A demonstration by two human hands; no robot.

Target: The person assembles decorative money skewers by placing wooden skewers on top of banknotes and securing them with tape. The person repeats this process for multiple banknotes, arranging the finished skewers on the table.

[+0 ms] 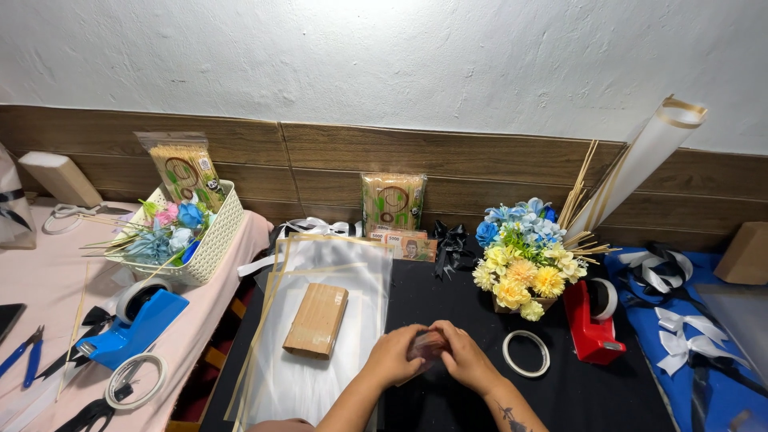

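While both my hands, left (pixel 394 358) and right (pixel 466 360), pinch a small reddish folded slip (pixel 426 346) just right of the cardboard box (pixel 317 320), it looks light, thin and limp, best held by its edges.

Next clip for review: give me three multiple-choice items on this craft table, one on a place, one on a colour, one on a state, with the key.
1. Where does the brown cardboard block lie?
A. on the clear plastic sheets
B. in the white basket
C. on the blue cloth

2. What colour is the tape dispenser beside the yellow and blue bouquet?
A. blue
B. red
C. green

3. How are the left hand and right hand?
A. far apart
B. flat on the table
C. together on a small item

Key: 1 A, the block rests on the sheets. 2 B, its body is red. 3 C, both hands close around the item.
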